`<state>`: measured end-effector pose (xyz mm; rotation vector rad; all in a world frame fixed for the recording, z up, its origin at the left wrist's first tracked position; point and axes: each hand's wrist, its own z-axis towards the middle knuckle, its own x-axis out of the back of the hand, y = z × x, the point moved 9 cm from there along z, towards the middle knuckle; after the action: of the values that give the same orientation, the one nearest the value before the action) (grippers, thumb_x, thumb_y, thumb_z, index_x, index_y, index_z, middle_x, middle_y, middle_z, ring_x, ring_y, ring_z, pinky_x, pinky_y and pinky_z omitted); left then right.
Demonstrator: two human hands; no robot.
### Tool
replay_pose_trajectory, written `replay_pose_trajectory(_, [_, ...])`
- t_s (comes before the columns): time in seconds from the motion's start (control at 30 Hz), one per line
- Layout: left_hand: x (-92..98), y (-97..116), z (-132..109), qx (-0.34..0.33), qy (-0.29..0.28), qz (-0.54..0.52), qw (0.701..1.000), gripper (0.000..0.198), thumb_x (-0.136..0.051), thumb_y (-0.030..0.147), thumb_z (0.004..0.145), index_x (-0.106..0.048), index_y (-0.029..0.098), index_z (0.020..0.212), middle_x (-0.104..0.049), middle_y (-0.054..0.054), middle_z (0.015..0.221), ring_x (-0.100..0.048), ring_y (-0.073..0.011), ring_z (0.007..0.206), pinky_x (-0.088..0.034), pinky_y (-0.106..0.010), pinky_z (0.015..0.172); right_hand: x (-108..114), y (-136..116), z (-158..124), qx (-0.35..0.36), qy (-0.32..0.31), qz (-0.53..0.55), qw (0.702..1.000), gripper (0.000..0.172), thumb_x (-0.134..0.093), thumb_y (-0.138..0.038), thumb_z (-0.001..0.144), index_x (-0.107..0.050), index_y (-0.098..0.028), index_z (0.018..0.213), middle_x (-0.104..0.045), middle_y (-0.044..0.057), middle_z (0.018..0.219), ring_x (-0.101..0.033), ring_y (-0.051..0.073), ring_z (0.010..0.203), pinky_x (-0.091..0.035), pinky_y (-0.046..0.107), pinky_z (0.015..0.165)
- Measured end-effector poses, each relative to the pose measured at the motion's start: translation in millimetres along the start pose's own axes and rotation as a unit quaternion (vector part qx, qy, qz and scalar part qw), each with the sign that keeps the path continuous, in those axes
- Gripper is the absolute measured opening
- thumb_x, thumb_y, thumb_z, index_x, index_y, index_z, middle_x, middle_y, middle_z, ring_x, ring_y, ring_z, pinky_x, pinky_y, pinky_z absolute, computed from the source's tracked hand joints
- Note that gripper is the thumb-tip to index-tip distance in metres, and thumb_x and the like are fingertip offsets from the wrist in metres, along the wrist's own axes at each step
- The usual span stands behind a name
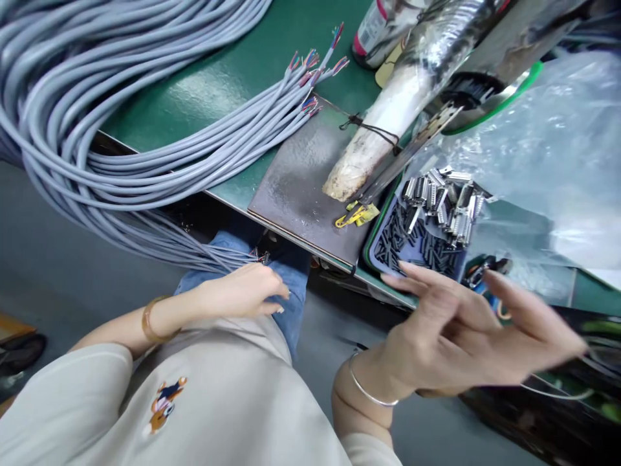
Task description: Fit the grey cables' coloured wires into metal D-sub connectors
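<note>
My left hand (257, 289) hovers over my lap with its fingers loosely bent and apart, and I see nothing in it. Just beyond it, a lower bundle of grey cables (213, 254) ends on my thigh, with small metal connectors (262, 256) at the tips. My right hand (466, 330), slightly blurred, is spread in front of the table edge with no object visible in it. Closest to its fingers is a blue tray (370, 249) of small black sleeves (388, 243) and silvery metal connectors (453, 204).
Grey cables (204, 158) with stripped coloured ends lie across the green table (213, 97). A tape-wrapped, foil-covered pipe (373, 142) slants over a dark board (301, 175) beside a yellow clip (349, 215). Clear plastic sheeting (524, 162) covers the right side, near blue-handled pliers (485, 275).
</note>
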<state>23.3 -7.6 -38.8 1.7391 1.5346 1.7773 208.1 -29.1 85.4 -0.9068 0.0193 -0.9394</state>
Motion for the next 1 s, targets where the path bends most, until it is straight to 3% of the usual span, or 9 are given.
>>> replay_pose_trajectory(0.1, [70.9, -3.7, -10.6, -0.027, 0.178, -0.030, 0.983, 0.016, -0.064, 0.026, 0.095, -0.075, 0.016, 0.101, -0.079, -0.004, 0.095, -0.073, -0.0164, 0.085, -0.052, -0.026, 0.079, -13.3, -13.3, -0.9, 0.069, 0.013, 0.007, 0.997, 0.017, -0.077, -0.012, 0.086, -0.069, -0.016, 0.100, -0.077, -0.003, 0.084, -0.079, 0.017, 0.073, -0.067, 0.032, 0.080])
replay_pose_trajectory(0.2, [154.5, -20.3, -27.5, 0.072, 0.408, 0.140, 0.899, 0.017, -0.058, 0.023, 0.097, -0.071, 0.017, 0.106, -0.074, -0.008, 0.109, -0.069, -0.0236, 0.104, -0.051, -0.037, 0.092, -14.3, -18.9, -1.7, 0.092, 0.004, 0.041, 0.995, 0.015, -0.077, -0.008, 0.083, -0.068, -0.013, 0.095, -0.078, -0.002, 0.078, -0.078, 0.016, 0.069, -0.067, 0.037, 0.087])
replay_pose_trajectory(0.23, [172.4, -26.9, -28.0, 0.121, 0.434, 0.197, 0.871, 0.018, -0.060, 0.022, 0.095, -0.069, 0.017, 0.110, -0.071, -0.011, 0.119, -0.064, -0.0279, 0.116, -0.050, -0.040, 0.097, -12.6, -20.2, -1.7, 0.095, 0.007, 0.047, 0.994, 0.015, -0.076, -0.007, 0.084, -0.068, -0.013, 0.095, -0.078, -0.002, 0.078, -0.078, 0.016, 0.069, -0.068, 0.037, 0.087])
replay_pose_trajectory(0.3, [191.6, -44.7, -18.7, 0.215, 0.409, 0.268, 0.845, 0.028, -0.063, 0.020, 0.092, -0.065, 0.011, 0.118, -0.064, -0.020, 0.131, -0.057, -0.0370, 0.126, -0.048, -0.046, 0.100, -9.8, -22.8, -1.9, 0.102, 0.009, 0.050, 0.994, 0.016, -0.076, -0.006, 0.083, -0.068, -0.013, 0.095, -0.078, -0.002, 0.078, -0.078, 0.017, 0.068, -0.068, 0.038, 0.087])
replay_pose_trajectory(0.43, [192.1, -63.1, -3.6, 0.251, 0.360, 0.237, 0.867, 0.034, -0.059, 0.016, 0.090, -0.064, 0.003, 0.121, -0.063, -0.026, 0.127, -0.062, -0.0396, 0.117, -0.050, -0.048, 0.095, -9.4, -24.3, -2.5, 0.107, -0.005, 0.046, 0.993, 0.017, -0.077, -0.006, 0.081, -0.069, -0.014, 0.094, -0.078, -0.002, 0.076, -0.078, 0.018, 0.066, -0.068, 0.039, 0.087])
replay_pose_trajectory(0.63, [158.4, -48.0, -26.2, 0.194, 0.338, 0.245, 0.888, 0.036, -0.063, 0.025, 0.091, -0.069, 0.008, 0.122, -0.065, -0.018, 0.115, -0.067, -0.0280, 0.092, -0.050, -0.037, 0.077, -12.6, -18.8, -4.1, 0.101, -0.026, 0.016, 0.994, 0.015, -0.078, -0.009, 0.082, -0.069, -0.016, 0.092, -0.078, -0.002, 0.076, -0.078, 0.018, 0.067, -0.069, 0.039, 0.086])
replay_pose_trajectory(0.83, [153.1, -56.8, -46.6, 0.140, 0.406, 0.175, 0.886, 0.031, -0.059, 0.032, 0.096, -0.073, 0.018, 0.119, -0.068, -0.010, 0.109, -0.064, -0.0245, 0.096, -0.047, -0.036, 0.082, -14.7, -13.5, -5.2, 0.098, -0.033, 0.001, 0.995, 0.013, -0.078, -0.012, 0.082, -0.071, -0.016, 0.092, -0.078, -0.002, 0.077, -0.079, 0.018, 0.071, -0.068, 0.037, 0.086])
replay_pose_trajectory(0.9, [166.0, -63.9, -56.7, 0.153, 0.458, 0.144, 0.864, 0.028, -0.056, 0.034, 0.098, -0.072, 0.019, 0.115, -0.070, -0.007, 0.107, -0.062, -0.0228, 0.098, -0.045, -0.037, 0.087, -13.0, -11.2, -5.6, 0.096, -0.030, -0.004, 0.995, 0.012, -0.079, -0.013, 0.083, -0.071, -0.016, 0.091, -0.078, -0.001, 0.077, -0.079, 0.019, 0.072, -0.068, 0.036, 0.085])
replay_pose_trajectory(1.0, [189.1, -65.3, -87.0, 0.199, 0.564, 0.122, 0.792, 0.026, -0.052, 0.035, 0.101, -0.066, 0.023, 0.119, -0.070, -0.002, 0.109, -0.058, -0.0200, 0.103, -0.041, -0.036, 0.093, -10.1, -8.0, -6.4, 0.086, -0.025, -0.027, 0.996, 0.010, -0.079, -0.018, 0.084, -0.071, -0.016, 0.089, -0.079, 0.000, 0.076, -0.080, 0.021, 0.073, -0.068, 0.034, 0.076])
